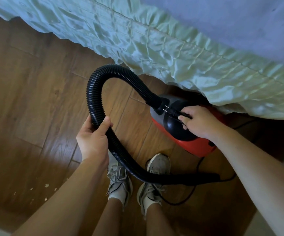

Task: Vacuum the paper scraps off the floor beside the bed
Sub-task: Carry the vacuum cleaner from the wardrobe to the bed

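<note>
A red, grey and black canister vacuum [194,143] sits on the wooden floor at the bed's edge. My right hand [197,120] is closed over its black top handle, where a power plug [170,110] with two metal prongs shows. A black ribbed hose [93,89] arcs up from the vacuum's front, loops left and runs down between my feet to the right. My left hand [93,138] grips the hose on the left side of the loop. Several small pale paper scraps [46,185] lie on the floor at lower left.
The bed's pale green ruffled skirt [154,48] hangs along the top and right, partly over the vacuum's rear. A thin black power cord [180,201] trails on the floor by my right shoe [153,183]. My left shoe [119,181] stands beside it.
</note>
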The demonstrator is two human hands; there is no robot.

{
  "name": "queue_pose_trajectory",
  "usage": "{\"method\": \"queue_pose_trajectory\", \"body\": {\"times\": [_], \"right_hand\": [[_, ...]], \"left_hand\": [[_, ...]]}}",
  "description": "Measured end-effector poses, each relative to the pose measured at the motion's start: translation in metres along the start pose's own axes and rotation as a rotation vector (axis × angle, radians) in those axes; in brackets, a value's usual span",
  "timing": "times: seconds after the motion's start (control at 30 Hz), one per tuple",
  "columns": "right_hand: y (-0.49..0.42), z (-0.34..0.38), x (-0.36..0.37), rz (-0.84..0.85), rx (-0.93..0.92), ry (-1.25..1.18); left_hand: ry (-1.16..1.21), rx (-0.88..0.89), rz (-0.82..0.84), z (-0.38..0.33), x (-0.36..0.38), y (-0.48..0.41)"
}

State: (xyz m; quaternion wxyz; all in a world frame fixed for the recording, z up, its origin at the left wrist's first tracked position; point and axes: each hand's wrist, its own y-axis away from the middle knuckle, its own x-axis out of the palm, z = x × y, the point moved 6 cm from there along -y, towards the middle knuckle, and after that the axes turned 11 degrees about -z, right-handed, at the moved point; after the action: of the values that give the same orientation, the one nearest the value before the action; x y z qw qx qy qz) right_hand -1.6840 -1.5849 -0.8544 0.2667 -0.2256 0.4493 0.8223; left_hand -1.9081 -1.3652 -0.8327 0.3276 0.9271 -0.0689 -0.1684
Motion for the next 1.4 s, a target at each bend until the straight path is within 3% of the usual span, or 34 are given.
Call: {"method": "queue_pose_trajectory", "body": {"times": [0.27,0.5,1.03,1.4], "right_hand": [[0.003,-0.002,0.005,0.030,-0.049,0.090],[0.003,-0.017,0.005,-0.051,-0.022,0.002],[0.004,-0.014,0.005,-0.041,-0.002,-0.183],[0.015,-0.003,-0.010,-0.176,-0.042,0.037]], "left_hand": [[-0.024,0.021,0.025,0.011,-0.002,0.012],[-0.081,0.036,0.052,0.022,0.000,0.021],[-0.089,0.029,0.049,0.031,-0.014,0.034],[-0.126,0.019,0.064,0.026,-0.024,0.042]]}}
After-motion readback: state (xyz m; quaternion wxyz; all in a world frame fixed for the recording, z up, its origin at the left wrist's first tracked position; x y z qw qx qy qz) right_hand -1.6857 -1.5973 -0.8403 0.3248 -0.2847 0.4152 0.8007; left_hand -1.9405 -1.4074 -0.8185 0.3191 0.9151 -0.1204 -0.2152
